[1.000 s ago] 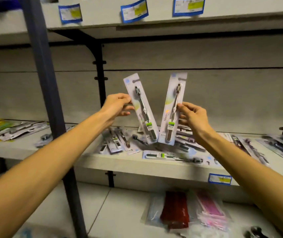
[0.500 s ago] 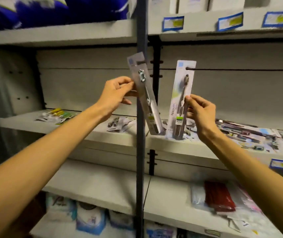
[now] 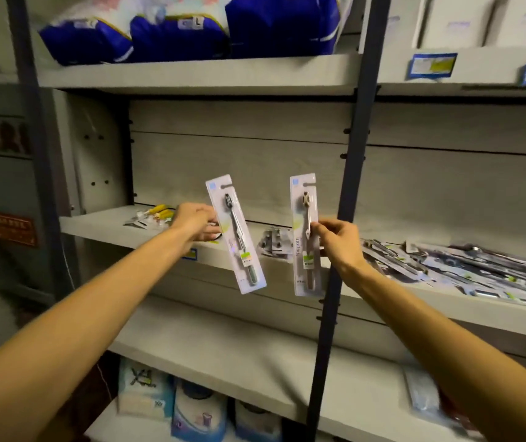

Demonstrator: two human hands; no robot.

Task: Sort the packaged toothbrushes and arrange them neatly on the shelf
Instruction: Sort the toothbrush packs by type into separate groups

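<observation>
My left hand (image 3: 196, 225) holds a white packaged toothbrush with a dark brush (image 3: 236, 232) by its left edge, upright and tilted a little. My right hand (image 3: 338, 240) pinches a second white packaged toothbrush with a brownish brush (image 3: 303, 234) by its right edge, nearly vertical. Both packs hang in front of the grey middle shelf (image 3: 111, 229). A loose pile of packaged toothbrushes (image 3: 465, 266) lies on that shelf to the right. A small stack of packs (image 3: 274, 244) lies between the two held ones. Yellow-handled packs (image 3: 156, 213) lie at the shelf's left end.
A dark upright post (image 3: 344, 218) runs down just right of my right hand. Blue bags (image 3: 185, 30) fill the top shelf, with white boxes (image 3: 465, 20) to the right. Price tags (image 3: 432, 65) line its edge. Packages (image 3: 197, 416) stand on the bottom shelf.
The view has swung to the left, so the post now sits right of both hands. Both hands have carried their packs leftward and lower, toward the left bay of the shelf.
</observation>
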